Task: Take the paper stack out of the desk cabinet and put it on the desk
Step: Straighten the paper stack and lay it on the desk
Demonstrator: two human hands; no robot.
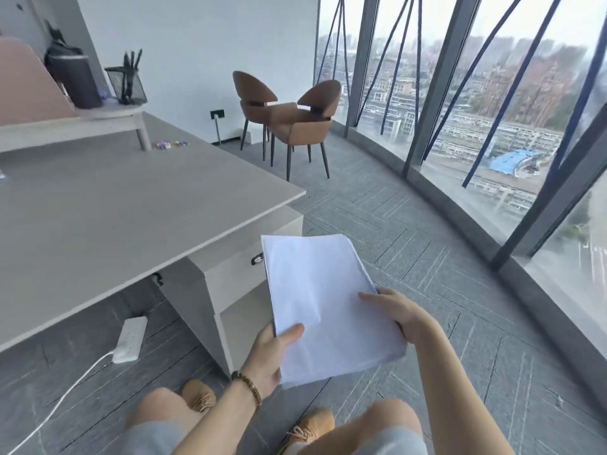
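The thick white paper stack (323, 300) is held in mid-air w/ both hands, in front of the person's knees and to the right of the pale grey desk cabinet (230, 287), not touching the pale grey rectangular desk top (131, 205). The stack is plain white, blank on the top sheet, portrait-shaped, tilted so the far end points up and away; sheet edges at the far end and the near right side are slightly uneven, so the layers show. A soft crease or shadow runs across the top sheet approx. mid-way. The left hand (271, 359) grips the near left corner, thumb pressed flat on top, fingers under and out of view; a brown beaded bracelet (246, 385) sits on that wrist. The right hand (397, 315) clamps the right edge, thumb lying on the top sheet, fingers curled under the stack. The cabinet stands under the desk's right end, w/ a small metal lock or handle (257, 259) just beside the stack's left edge; whether its door is open can't be told. A white power strip (130, 339) w/ its cable lies on the grey carpet floor (410, 257) under the desk. Far left on a raised shelf: a black mesh pen holder (126, 85) and a dark cylindrical container (77, 82). Two brown upholstered chairs (289, 116) stand well apart from the desk, near the curved glass window wall (460, 110). Tan lace-up boots (308, 425) and grey shorts show at the bottom.
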